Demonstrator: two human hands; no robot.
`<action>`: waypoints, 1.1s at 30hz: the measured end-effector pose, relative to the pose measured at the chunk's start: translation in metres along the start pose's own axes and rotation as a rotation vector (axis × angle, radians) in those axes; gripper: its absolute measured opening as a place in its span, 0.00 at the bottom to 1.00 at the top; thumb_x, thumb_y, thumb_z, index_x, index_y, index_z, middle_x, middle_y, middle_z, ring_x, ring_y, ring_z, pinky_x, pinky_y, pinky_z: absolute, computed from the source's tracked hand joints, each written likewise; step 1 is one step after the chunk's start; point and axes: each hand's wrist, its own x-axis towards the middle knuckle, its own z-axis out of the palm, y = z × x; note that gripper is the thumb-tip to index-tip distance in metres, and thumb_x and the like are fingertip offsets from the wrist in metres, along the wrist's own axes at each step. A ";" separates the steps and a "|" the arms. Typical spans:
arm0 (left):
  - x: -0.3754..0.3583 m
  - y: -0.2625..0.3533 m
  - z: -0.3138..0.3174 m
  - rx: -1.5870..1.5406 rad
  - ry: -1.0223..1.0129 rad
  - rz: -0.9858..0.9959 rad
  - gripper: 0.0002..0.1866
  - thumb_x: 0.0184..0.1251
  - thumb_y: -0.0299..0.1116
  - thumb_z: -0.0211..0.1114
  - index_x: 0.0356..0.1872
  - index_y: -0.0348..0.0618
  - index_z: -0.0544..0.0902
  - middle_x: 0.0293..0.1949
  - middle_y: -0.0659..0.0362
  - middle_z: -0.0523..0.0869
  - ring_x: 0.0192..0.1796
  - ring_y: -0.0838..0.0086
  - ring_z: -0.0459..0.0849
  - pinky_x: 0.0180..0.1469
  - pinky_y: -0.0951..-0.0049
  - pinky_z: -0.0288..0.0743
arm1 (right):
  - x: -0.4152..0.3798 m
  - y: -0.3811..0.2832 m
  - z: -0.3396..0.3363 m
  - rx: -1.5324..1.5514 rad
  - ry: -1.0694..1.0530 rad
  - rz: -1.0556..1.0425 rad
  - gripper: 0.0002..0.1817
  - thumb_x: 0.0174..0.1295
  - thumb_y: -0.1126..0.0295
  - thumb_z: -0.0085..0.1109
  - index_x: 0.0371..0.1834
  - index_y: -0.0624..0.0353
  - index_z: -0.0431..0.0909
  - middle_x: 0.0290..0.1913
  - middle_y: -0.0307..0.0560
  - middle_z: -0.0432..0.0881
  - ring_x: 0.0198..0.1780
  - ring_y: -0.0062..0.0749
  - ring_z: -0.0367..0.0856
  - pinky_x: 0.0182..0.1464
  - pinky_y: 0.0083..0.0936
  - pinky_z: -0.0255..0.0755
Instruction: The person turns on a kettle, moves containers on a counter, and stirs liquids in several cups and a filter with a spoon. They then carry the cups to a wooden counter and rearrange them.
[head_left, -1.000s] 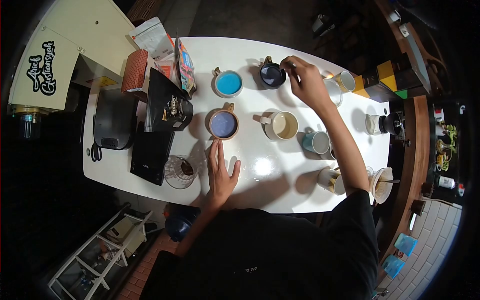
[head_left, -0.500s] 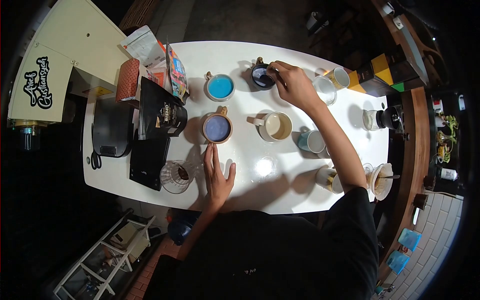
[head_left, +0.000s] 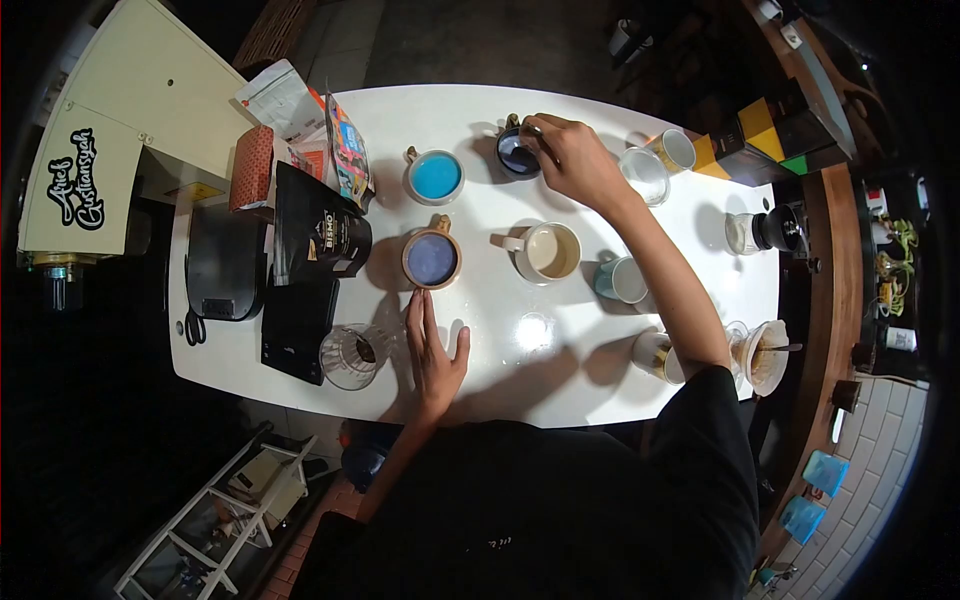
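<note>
Your dark cup (head_left: pixel 516 158) is right at your right hand's (head_left: pixel 572 162) fingertips, just left of them. That grip's narrow, pinched on a slim handle (head_left: pixel 535 131), mostly hidden. Blue cup (head_left: pixel 436 177) is left of the dark cup, white mug (head_left: pixel 549 251) nearer you. Nearer and left of it, the purple cup (head_left: pixel 432 259) has your left hand (head_left: pixel 436 368), spread loosely, fingertips at its rim.
</note>
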 end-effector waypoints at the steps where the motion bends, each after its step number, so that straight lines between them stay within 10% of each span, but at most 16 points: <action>1: 0.000 0.001 0.000 0.000 -0.002 0.001 0.43 0.66 0.31 0.68 0.78 0.31 0.55 0.74 0.39 0.60 0.76 0.45 0.61 0.76 0.49 0.57 | 0.002 0.003 0.003 0.017 0.017 -0.021 0.07 0.63 0.79 0.56 0.43 0.66 0.79 0.41 0.57 0.84 0.38 0.58 0.83 0.42 0.44 0.77; 33: 0.000 0.001 0.000 -0.041 -0.002 0.002 0.40 0.69 0.30 0.64 0.78 0.32 0.54 0.75 0.38 0.59 0.77 0.44 0.58 0.77 0.48 0.53 | 0.007 0.003 0.004 -0.047 0.058 0.033 0.07 0.65 0.76 0.56 0.42 0.68 0.77 0.40 0.59 0.84 0.40 0.60 0.83 0.45 0.46 0.77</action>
